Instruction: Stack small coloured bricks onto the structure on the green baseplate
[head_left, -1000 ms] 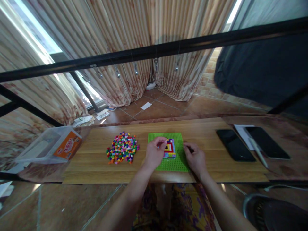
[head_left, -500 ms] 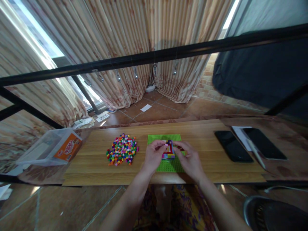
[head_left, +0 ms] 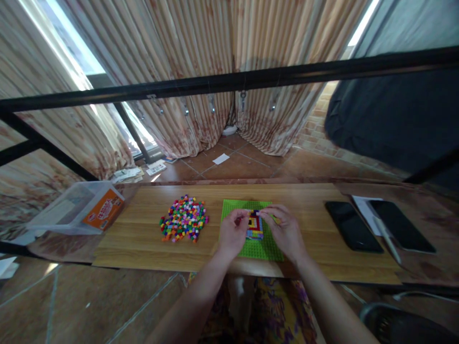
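On a green studded baseplate (head_left: 251, 252) stands a small square build of coloured toy bricks (head_left: 255, 230), with red, yellow and dark rows inside a multicoloured border. My left hand (head_left: 231, 234) is at its left side, thumb and fingertips closed together against the upper left edge. Over the upper right corner my right hand (head_left: 288, 233) is pinched, its fingertips at the bricks. Whatever either pinch holds is too small to make out. Both hands partly cover the build and the plate. To the left lies a loose pile of small bricks (head_left: 184, 219) in many colours.
A clear plastic box (head_left: 77, 210) with an orange label stands at the far left. Right of the plate lie a black phone (head_left: 353, 225), a second dark device (head_left: 401, 225), white paper and a pen (head_left: 387, 240). A black metal bar (head_left: 222, 85) crosses beyond the wooden board (head_left: 132, 248).
My right fingertips have closed in on the build's upper right corner. The pink brick at my left fingertips no longer shows. The whole view has shifted slightly.
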Demonstrator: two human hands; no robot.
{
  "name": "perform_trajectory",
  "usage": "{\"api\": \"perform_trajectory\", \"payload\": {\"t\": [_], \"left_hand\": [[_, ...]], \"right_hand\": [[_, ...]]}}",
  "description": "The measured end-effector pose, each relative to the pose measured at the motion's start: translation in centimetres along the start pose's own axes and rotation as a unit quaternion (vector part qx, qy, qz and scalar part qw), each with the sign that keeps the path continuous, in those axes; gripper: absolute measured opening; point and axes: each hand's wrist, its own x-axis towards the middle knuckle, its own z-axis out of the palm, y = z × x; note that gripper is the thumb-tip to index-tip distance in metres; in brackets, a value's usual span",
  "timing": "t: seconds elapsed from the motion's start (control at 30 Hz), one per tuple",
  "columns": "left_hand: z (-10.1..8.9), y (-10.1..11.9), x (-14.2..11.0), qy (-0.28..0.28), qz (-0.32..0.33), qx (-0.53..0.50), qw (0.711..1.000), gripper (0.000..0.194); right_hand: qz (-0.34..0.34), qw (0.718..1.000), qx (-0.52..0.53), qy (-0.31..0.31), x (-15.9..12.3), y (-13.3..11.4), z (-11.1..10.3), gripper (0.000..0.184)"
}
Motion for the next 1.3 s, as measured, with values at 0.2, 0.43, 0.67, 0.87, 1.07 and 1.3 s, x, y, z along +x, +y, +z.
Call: {"api": "perform_trajectory", "payload": {"t": [0.2,0.43,0.67,0.87,1.07,1.3], "left_hand": [[-0.9,-1.5,-0.4,0.081,0.127,0.214,0.965,0.029],[-0.2,-3.5,-0.5,0.078,0.115,0.198,0.97,0.041],[-0.2,-3.8,-0.8,0.065,0.093,0.159,0.981,0.038],[-0.2,-4.0,-0.9,0.063,0.074,0.152,0.984,0.039],[-0.1,-4.1,-0.8,0.071,0.077,0.154,0.983,0.038],[-0.8,-3.2,-0.8,0.079,0.051,0.137,0.986,0.037]], "right_hand": [[-0.054,0.993,-0.084,-0.056,1.9,1.2,0.3,0.027],[-0.097,0.981,-0.148,-0.085,2.0,1.8,1.2,0.023],[0.004,0.995,-0.094,-0.033,2.1,2.4,2.0,0.02],[0.158,0.986,0.039,-0.037,1.6,2.9,2.9,0.031],[0.16,0.984,0.077,-0.019,1.4,3.1,3.4,0.033],[0.143,0.983,0.117,0.008,0.7,3.4,3.0,0.052]]}}
